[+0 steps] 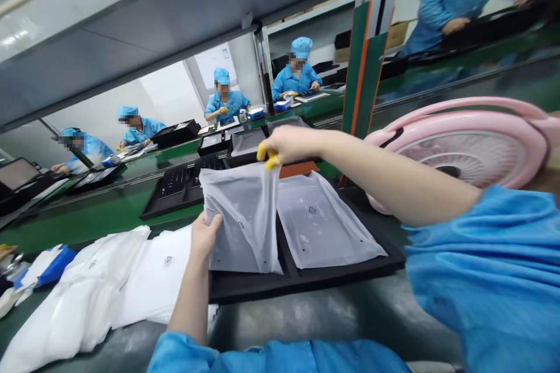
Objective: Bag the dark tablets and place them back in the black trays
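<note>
A frosted plastic bag (245, 221) with a dark flat panel showing through it is tilted up over the left half of a black tray (262, 290). At the bag's left edge, my left hand (206, 236) grips it with the thumb on top. My right hand (286, 145), with yellow finger covers, pinches the bag's upper right corner. Beside it in the tray's right half lies a second frosted bag (324, 218) with a flat thing inside and a printed triangle mark. Whatever lies under the lifted bag is hidden.
White bags (83, 285) are piled at the left, near a blue box (50, 265). A pink fan (459, 151) stands at the right. Behind, a tray with dark panels (175, 180) rests on the green line. Several co-workers in blue sit across; a post (362, 70) rises between.
</note>
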`<state>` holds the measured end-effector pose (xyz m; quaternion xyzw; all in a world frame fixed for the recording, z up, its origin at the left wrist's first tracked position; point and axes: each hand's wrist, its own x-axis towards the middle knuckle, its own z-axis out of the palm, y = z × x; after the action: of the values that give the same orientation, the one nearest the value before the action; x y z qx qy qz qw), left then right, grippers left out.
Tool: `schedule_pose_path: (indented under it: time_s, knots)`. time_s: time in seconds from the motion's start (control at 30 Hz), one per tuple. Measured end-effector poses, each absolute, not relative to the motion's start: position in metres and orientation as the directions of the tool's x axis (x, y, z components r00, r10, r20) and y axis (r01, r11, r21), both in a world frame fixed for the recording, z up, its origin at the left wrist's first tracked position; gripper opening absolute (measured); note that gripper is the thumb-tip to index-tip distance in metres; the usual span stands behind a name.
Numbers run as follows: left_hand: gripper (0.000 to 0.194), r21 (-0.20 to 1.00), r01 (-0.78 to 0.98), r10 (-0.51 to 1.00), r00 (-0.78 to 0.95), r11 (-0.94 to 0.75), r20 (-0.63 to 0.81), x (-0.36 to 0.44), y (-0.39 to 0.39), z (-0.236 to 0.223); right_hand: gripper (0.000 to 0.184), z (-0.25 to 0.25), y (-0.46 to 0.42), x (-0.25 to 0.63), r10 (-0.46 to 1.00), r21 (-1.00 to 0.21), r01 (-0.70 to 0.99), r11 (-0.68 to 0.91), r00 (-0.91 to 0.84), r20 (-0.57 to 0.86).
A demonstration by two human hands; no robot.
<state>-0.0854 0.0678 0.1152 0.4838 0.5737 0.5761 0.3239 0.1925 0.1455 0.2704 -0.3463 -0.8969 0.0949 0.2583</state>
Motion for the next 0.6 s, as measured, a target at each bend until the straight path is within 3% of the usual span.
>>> schedule_pose_path:
  time_s: [0.1,0.2,0.3,0.43,0.5,0.53,0.57,0.6]
  knots:
    - [0.042,0.991,0.098,0.925,-0.363,-0.086,0.116,-0.078,0.067,0.101,0.032,0.289,0.152,0.172,0.672,-0.351,0.599,0.720,-0.475,0.569]
    - [0.044,0.997,0.034,0.928,-0.364,-0.076,0.083,-0.076,0.065,0.098,0.044,0.272,0.148,0.124,0.711,-0.394,0.595,0.700,-0.534,0.457]
    - [0.044,0.996,0.018,0.935,-0.343,-0.088,0.088,-0.078,0.066,0.098,0.028,0.249,0.149,0.079,0.727,-0.464,0.561,0.685,-0.562,0.394]
    - [0.037,0.997,0.023,0.950,-0.306,0.069,-0.059,-0.081,0.072,0.085,0.015,0.253,0.170,0.077,0.771,-0.592,0.502,0.631,-0.320,0.550]
    - [0.027,0.974,0.139,0.939,-0.318,0.180,-0.129,-0.081,0.074,0.075,0.014,0.252,0.169,0.095,0.811,-0.752,0.316,0.579,-0.122,0.573]
    - [0.022,0.956,0.199,0.933,-0.329,0.218,-0.144,-0.081,0.075,0.070,0.011,0.245,0.161,0.106,0.857,-0.843,0.155,0.515,-0.088,0.507]
    - [0.020,0.937,0.259,0.932,-0.334,0.235,-0.141,-0.082,0.074,0.066,0.007,0.233,0.145,0.116,0.901,-0.907,-0.015,0.421,-0.107,0.420]
    - [0.022,0.918,0.325,0.935,-0.337,0.227,-0.112,-0.083,0.073,0.065,0.008,0.215,0.124,0.124,0.925,-0.959,-0.138,0.247,-0.261,0.275]
